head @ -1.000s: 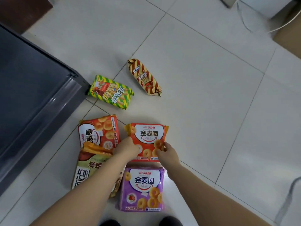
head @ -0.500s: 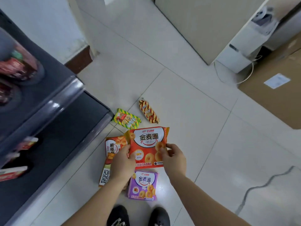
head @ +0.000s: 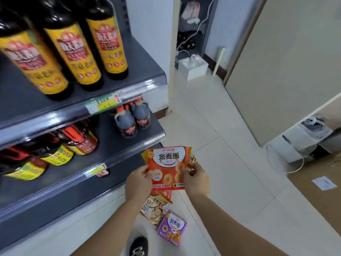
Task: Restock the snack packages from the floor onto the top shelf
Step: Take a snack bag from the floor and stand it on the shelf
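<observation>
Dark grey metal forms the shelf [head: 145,68] on the left. Its highest board in view carries tall dark bottles [head: 108,43] with yellow labels. The frame cuts off above them, so I cannot tell whether this is the top board. Lower and toward the middle, the left grip [head: 137,183] pinches the lower left edge of the orange packet [head: 167,163], with the fingers curled closely onto the foil. The packet is held off the floor in front of the lower boards. Its printed face is turned to the camera and its top edge points up and away. It is nearly square, so it has no marked long axis. Beneath it on the floor [head: 230,182] lie a beige packet [head: 154,209] and, just beside it to the right, a purple packet [head: 172,229]. The right grip [head: 196,179] pinches the orange packet's right edge in the same narrow way, level with the left one, so the packet is between the two. The shelf boards lie up and to the left of both grips, so the left arm is on the nearer side. The coming move is probably a lift upward and leftward, and it will have to clear the bottles. Brown cardboard [head: 323,200] lies on the floor at the far right.
</observation>
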Action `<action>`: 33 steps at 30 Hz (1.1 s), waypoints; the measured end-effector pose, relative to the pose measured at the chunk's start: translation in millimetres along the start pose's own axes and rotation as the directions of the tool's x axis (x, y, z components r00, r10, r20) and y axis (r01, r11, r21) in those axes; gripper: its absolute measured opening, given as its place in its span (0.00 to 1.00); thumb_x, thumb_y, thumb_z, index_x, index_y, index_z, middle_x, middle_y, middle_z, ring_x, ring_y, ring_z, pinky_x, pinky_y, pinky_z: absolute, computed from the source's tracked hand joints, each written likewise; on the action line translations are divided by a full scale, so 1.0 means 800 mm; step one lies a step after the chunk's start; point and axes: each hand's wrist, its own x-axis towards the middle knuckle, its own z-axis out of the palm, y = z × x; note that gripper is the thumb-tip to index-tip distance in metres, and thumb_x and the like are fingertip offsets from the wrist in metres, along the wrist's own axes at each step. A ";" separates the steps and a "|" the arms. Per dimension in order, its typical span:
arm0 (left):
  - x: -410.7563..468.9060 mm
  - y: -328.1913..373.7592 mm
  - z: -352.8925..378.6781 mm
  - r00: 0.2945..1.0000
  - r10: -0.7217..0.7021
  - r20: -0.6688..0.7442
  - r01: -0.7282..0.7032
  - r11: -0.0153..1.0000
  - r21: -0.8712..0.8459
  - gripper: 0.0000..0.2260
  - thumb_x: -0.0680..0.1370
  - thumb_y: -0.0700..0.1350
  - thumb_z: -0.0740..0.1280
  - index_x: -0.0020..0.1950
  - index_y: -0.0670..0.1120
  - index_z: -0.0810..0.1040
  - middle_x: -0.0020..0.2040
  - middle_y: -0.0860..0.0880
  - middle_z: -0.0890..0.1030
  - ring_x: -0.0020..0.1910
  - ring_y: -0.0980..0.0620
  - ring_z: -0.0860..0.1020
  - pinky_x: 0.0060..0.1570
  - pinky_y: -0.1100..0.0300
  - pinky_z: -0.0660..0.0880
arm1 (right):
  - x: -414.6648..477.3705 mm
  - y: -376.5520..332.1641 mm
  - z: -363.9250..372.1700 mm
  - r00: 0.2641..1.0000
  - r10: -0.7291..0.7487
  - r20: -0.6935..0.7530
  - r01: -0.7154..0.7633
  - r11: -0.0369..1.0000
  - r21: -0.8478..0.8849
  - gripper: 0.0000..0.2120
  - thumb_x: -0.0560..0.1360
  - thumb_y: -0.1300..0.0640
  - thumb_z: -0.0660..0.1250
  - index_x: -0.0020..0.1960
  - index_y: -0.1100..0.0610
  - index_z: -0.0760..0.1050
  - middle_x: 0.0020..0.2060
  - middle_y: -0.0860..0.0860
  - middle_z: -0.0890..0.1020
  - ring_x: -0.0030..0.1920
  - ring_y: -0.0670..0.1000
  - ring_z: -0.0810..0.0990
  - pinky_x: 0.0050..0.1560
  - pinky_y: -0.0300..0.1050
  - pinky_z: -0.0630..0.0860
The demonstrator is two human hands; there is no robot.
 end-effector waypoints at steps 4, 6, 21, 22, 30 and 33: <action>-0.063 -0.002 -0.078 0.987 -0.049 -0.155 0.035 0.995 -0.091 0.14 0.81 0.46 0.62 0.65 0.45 0.78 0.58 0.46 0.82 0.49 0.50 0.80 0.41 0.63 0.71 | -0.073 -0.051 -0.005 0.986 -0.158 0.061 0.162 0.985 -0.067 0.12 0.77 0.49 0.65 0.58 0.51 0.76 0.49 0.49 0.83 0.45 0.50 0.80 0.39 0.41 0.74; -0.097 -0.015 -0.117 0.969 -0.091 -0.229 0.064 0.990 -0.123 0.14 0.81 0.47 0.62 0.65 0.46 0.78 0.59 0.46 0.82 0.54 0.48 0.80 0.45 0.63 0.69 | -0.112 -0.072 0.001 0.967 -0.224 0.121 0.233 0.970 -0.064 0.09 0.77 0.49 0.65 0.55 0.49 0.76 0.48 0.49 0.83 0.47 0.51 0.81 0.46 0.47 0.79; -0.441 -0.226 -0.413 0.534 -0.513 -0.672 0.077 0.821 -0.566 0.14 0.75 0.45 0.63 0.57 0.50 0.82 0.51 0.51 0.84 0.47 0.48 0.81 0.51 0.56 0.77 | -0.550 -0.164 0.152 0.473 -0.712 0.520 0.723 0.650 0.233 0.06 0.75 0.54 0.69 0.49 0.55 0.81 0.39 0.47 0.80 0.42 0.49 0.78 0.42 0.40 0.67; -0.471 -0.241 -0.428 0.487 -0.535 -0.691 0.067 0.811 -0.581 0.13 0.77 0.42 0.63 0.59 0.48 0.82 0.50 0.51 0.83 0.48 0.47 0.80 0.50 0.58 0.75 | -0.586 -0.161 0.160 0.429 -0.723 0.542 0.730 0.631 0.263 0.06 0.75 0.55 0.69 0.49 0.55 0.81 0.39 0.47 0.80 0.42 0.49 0.78 0.42 0.40 0.68; -0.701 -0.366 -0.519 0.209 -0.597 -0.775 0.022 0.795 -0.606 0.13 0.76 0.45 0.63 0.57 0.54 0.82 0.48 0.53 0.85 0.47 0.52 0.82 0.51 0.54 0.79 | -0.852 -0.123 0.204 0.118 -0.739 0.664 0.726 0.521 0.450 0.03 0.75 0.54 0.69 0.46 0.53 0.80 0.37 0.48 0.82 0.40 0.52 0.80 0.41 0.44 0.74; -0.773 -0.396 -0.543 0.097 -0.593 -0.799 -0.010 0.802 -0.597 0.13 0.75 0.46 0.63 0.56 0.54 0.83 0.47 0.53 0.86 0.46 0.53 0.82 0.50 0.54 0.79 | -0.937 -0.110 0.213 0.002 -0.725 0.689 0.724 0.476 0.499 0.02 0.75 0.53 0.68 0.47 0.51 0.79 0.39 0.47 0.82 0.43 0.52 0.82 0.46 0.48 0.78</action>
